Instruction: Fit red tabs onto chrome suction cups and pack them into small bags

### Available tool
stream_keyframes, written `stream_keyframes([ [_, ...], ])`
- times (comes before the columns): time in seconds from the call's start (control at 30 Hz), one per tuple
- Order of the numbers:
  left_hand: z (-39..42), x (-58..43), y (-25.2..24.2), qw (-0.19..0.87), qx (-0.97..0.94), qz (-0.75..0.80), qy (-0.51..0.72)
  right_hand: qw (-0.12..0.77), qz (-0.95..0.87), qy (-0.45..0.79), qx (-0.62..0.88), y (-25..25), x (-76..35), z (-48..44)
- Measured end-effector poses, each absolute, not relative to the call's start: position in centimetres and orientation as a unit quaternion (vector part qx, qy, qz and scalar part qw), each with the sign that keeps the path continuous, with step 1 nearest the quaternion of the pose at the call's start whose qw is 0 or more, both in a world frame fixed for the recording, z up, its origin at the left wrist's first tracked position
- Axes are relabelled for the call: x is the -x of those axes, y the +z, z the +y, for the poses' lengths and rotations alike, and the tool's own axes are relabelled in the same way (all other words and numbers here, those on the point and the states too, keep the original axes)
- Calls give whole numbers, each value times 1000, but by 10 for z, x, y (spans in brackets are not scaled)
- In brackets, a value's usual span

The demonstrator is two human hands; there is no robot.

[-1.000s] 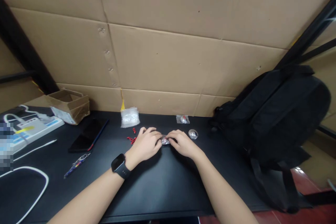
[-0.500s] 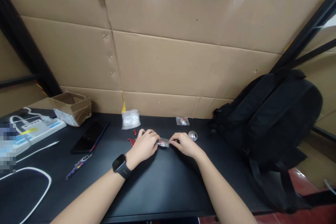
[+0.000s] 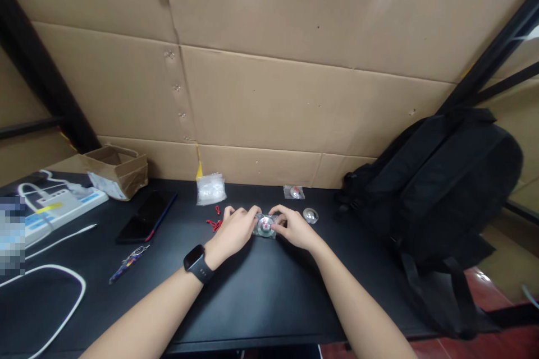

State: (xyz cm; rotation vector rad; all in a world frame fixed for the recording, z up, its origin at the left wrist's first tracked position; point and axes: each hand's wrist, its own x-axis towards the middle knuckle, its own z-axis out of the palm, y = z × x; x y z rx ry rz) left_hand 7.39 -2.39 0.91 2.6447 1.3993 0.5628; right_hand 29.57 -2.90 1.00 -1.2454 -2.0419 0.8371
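My left hand, with a black smartwatch on its wrist, and my right hand meet over a small clear plastic packet holding a round silvery piece with a red spot. Both hands pinch the packet's edges, fingers curled, just above the black table. Small red pieces lie just left of my left hand. A round silvery disc sits right of my right hand. Another small clear packet lies behind them, and a bag of clear packets stands by the cardboard wall.
A black backpack fills the table's right side. At the left lie a dark phone, a keyring, a white cable, a power strip and a small cardboard box. Cardboard sheets wall the back.
The packet has turned from edge-on to flat between my fingers, so the round piece now faces up. Both hands stay at the same spot.
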Motion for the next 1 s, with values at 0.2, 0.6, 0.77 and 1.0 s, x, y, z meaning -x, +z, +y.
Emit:
stream_keyframes([
  [0.2,-26,-74,10,31,-868,461,180,242,-790,224,518,9,-303,-28],
  [0.6,-13,-59,16,10,-839,492,233,241,-847,149,449,6,-293,-30],
  [0.77,-3,-44,28,1,-809,535,244,214,-843,109,481,4,-292,-3],
  [1.0,32,28,34,25,-743,640,194,97,-813,-25,573,30,-288,60],
])
